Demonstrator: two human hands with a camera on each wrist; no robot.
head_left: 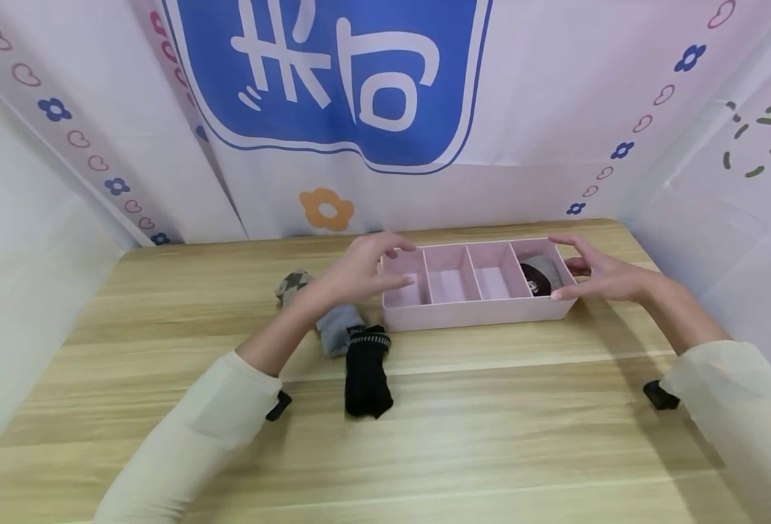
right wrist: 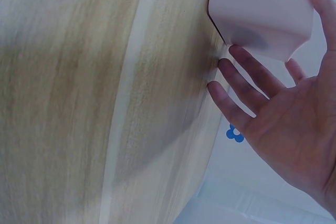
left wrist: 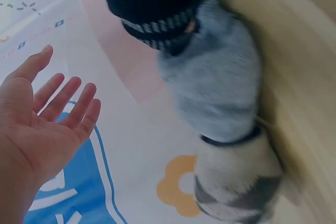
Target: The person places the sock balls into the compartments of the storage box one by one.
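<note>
A pink storage box (head_left: 473, 315) with a row of compartments stands on the table in the head view. In its rightmost compartment lies a rolled grey-and-black sock (head_left: 544, 274). My left hand (head_left: 364, 269) is spread at the box's left end, holding nothing. Around the right end, my right hand (head_left: 604, 276) has its thumb and index finger at the corners, fingers mostly straight. A black sock (head_left: 367, 375) with a white-striped cuff, a grey sock (head_left: 338, 331) and a patterned sock (head_left: 292, 284) are bundled left of the box; my left forearm partly covers them.
The wooden table (head_left: 490, 422) ends at a printed cloth backdrop (head_left: 523, 182) close behind the box. Cloth sides also rise at left and right. A black strap piece (head_left: 660, 395) shows under the right sleeve, another (head_left: 278, 406) under the left.
</note>
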